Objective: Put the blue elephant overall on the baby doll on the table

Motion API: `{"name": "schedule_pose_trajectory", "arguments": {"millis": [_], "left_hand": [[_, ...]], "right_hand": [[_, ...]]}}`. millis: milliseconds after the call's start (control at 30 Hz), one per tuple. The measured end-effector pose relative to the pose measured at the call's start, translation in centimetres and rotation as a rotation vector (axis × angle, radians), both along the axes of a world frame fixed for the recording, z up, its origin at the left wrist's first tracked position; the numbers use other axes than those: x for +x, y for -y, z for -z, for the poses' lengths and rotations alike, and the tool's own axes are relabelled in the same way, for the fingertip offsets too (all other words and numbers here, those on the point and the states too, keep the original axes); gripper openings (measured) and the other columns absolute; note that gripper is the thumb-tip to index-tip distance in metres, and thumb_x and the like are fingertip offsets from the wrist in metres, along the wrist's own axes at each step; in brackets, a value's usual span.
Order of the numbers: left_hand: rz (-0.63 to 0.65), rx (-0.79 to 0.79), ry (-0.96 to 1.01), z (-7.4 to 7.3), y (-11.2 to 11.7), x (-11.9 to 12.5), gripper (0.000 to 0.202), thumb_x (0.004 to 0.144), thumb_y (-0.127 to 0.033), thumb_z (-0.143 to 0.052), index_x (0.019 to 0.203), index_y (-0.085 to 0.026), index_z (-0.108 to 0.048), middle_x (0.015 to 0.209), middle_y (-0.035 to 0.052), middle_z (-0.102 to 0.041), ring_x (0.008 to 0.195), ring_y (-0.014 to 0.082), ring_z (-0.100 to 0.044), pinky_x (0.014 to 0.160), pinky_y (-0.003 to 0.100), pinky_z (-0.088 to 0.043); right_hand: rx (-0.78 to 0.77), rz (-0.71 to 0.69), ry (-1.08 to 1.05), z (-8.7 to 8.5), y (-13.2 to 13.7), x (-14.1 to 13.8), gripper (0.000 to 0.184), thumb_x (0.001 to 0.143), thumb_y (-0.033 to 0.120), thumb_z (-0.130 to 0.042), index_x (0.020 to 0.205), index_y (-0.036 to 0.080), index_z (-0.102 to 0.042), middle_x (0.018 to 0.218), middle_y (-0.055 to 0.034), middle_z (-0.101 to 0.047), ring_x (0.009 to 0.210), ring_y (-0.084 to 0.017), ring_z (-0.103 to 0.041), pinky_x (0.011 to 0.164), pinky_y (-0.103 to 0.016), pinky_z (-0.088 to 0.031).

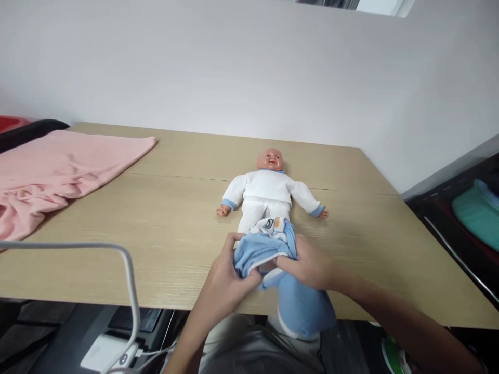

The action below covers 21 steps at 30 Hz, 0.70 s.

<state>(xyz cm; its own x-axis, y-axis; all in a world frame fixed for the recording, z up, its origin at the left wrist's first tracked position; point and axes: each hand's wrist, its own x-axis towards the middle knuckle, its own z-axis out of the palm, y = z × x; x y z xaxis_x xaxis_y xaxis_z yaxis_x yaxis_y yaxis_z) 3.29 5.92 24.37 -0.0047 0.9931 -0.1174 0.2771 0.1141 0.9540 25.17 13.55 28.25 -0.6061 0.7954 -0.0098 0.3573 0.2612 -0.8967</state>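
A baby doll (268, 184) lies on its back, its bald head toward the wall and its arms spread. It wears a white top with blue cuffs and white trousers. Over its lower legs, my two hands hold a light blue doll's garment (259, 249) with white edging and a printed cartoon patch. My left hand (232, 280) grips its left side, thumb at the rim. On the other side, my right hand (306, 262) pinches the edge and spreads the opening. Part of the garment (306, 306) hangs past the table's front edge. The doll's feet are hidden.
The wooden table (167, 223) stands against a white wall. A pink blanket (74, 161) lies at its left end. In the left foreground runs a grey cable (130, 275) above a white device (103, 353). A green item (477, 213) sits on something dark at right.
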Motion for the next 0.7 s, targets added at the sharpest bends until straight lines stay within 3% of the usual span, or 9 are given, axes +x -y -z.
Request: {"name": "schedule_pose_trajectory", "arguments": {"millis": [100, 200, 400, 500, 567, 700], "left_hand": [[0.054, -0.035, -0.028, 1.2, 1.5, -0.5, 0.049, 0.085, -0.024, -0.073, 0.130, -0.027, -0.057, 0.106, -0.0025, -0.073, 0.094, 0.0220, -0.069, 0.086, 0.032, -0.053], [0.075, -0.043, -0.019, 1.8, 2.3, -0.9, 0.044, 0.090, -0.032, -0.076, 0.132, -0.025, -0.064, 0.117, 0.0024, -0.078, 0.107, 0.0271, -0.072, 0.093, 0.035, -0.055], [0.038, -0.067, -0.015, 2.5, 3.5, -2.2, 0.040, 0.095, -0.030, -0.067, 0.134, -0.025, -0.066, 0.123, 0.0057, -0.080, 0.122, 0.0328, -0.073, 0.098, 0.038, -0.055], [0.041, -0.087, -0.077, 3.0, 3.7, -2.6, 0.037, 0.096, -0.033, -0.065, 0.132, -0.025, -0.063, 0.126, 0.0076, -0.080, 0.123, 0.0346, -0.073, 0.098, 0.040, -0.054], [0.041, -0.093, -0.102, 3.4, 3.3, -2.6, 0.037, 0.095, -0.035, -0.063, 0.131, -0.024, -0.060, 0.129, 0.0092, -0.079, 0.121, 0.0353, -0.074, 0.098, 0.041, -0.053], [0.050, -0.084, -0.136, 4.0, 2.3, -2.2, 0.030, 0.094, -0.037, -0.061, 0.121, -0.024, -0.057, 0.115, 0.0080, -0.079, 0.108, 0.0352, -0.075, 0.091, 0.041, -0.052]], "right_hand": [[-0.039, -0.057, 0.012, -0.1, 1.2, -1.0, 0.014, 0.087, 0.014, -0.066, 0.078, 0.023, -0.061, 0.081, 0.0006, -0.072, 0.078, -0.021, -0.064, 0.080, -0.032, -0.059], [-0.025, -0.052, 0.039, -0.5, 2.1, -2.0, 0.008, 0.090, 0.017, -0.071, 0.091, 0.024, -0.067, 0.092, -0.0007, -0.077, 0.086, -0.023, -0.070, 0.086, -0.035, -0.059], [0.024, -0.059, 0.104, -0.5, 3.4, -3.1, 0.021, 0.087, 0.014, -0.070, 0.105, 0.025, -0.070, 0.110, -0.0016, -0.081, 0.102, -0.025, -0.075, 0.101, -0.040, -0.058], [0.080, -0.072, 0.097, 0.0, 3.2, -3.4, 0.025, 0.086, 0.014, -0.071, 0.108, 0.025, -0.070, 0.118, -0.0031, -0.081, 0.111, -0.027, -0.074, 0.108, -0.042, -0.056], [0.099, -0.073, 0.117, 0.5, 2.8, -3.5, 0.021, 0.086, 0.014, -0.071, 0.103, 0.026, -0.068, 0.111, -0.0021, -0.080, 0.105, -0.027, -0.074, 0.103, -0.041, -0.057], [0.135, -0.056, 0.181, 1.7, 2.0, -3.3, 0.018, 0.085, 0.016, -0.071, 0.097, 0.027, -0.063, 0.106, -0.0030, -0.079, 0.098, -0.028, -0.074, 0.098, -0.041, -0.057]]}}
